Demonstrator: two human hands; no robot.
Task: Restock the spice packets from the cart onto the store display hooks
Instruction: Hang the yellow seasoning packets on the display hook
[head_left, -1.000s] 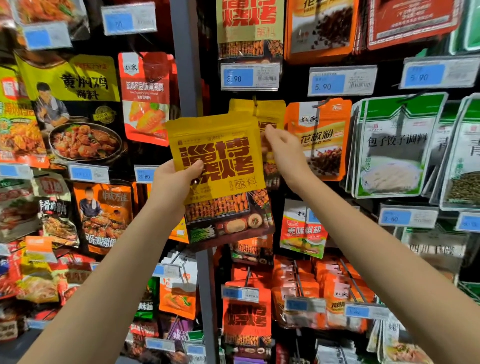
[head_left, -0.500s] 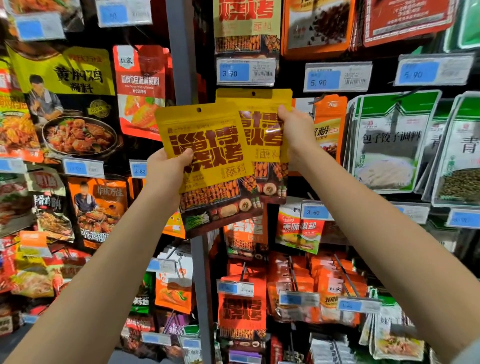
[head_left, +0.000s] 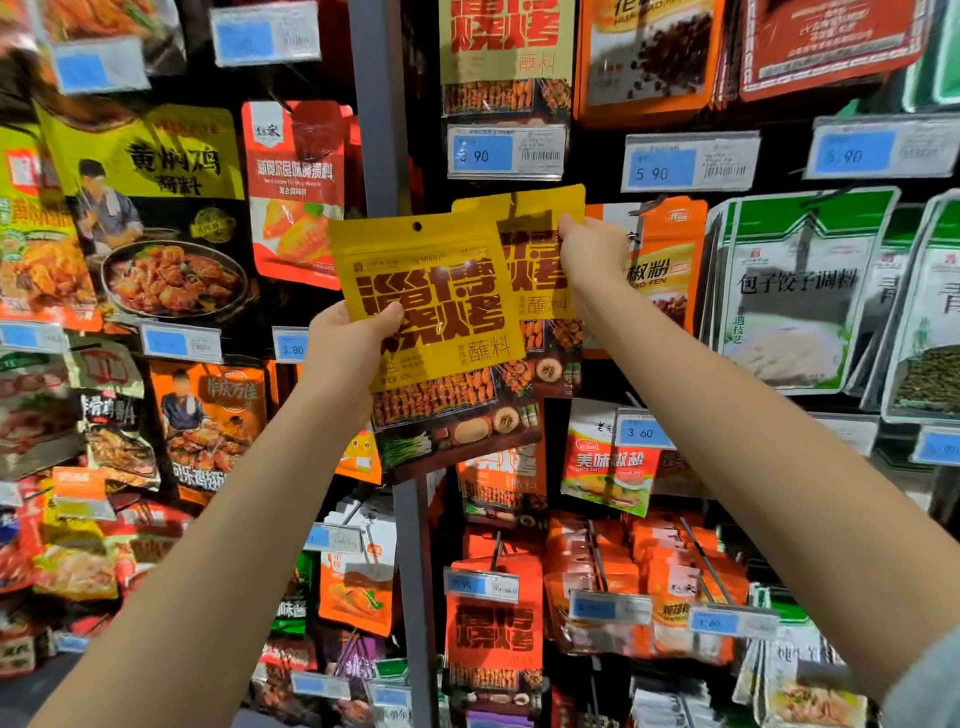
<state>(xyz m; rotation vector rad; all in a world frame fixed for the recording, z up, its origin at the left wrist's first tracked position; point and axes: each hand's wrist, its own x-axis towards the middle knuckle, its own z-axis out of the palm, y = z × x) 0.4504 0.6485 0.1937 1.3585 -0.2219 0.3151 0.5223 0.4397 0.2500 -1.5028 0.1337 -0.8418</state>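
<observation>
— How's the light?
— Bright and even, from above and in front. Colours run hot. A soft sheen lies across the front packet (head_left: 431, 306) and the rear packet (head_left: 540, 244); the gaps behind the packs fall to black.
— Sharp?
— In the middle, yes; print there reads clean. Toward the top left corner of the rack (head_left: 595, 156) the tags (head_left: 265, 34) smear, and those along its right edge go soft.
— Distortion?
— Wide-angle: the post (head_left: 382, 130) leans, and the rack's corners stretch.

Yellow front packet (head_left: 441, 291) overlaps rear packet (head_left: 535, 291), possibly hooked.
</observation>
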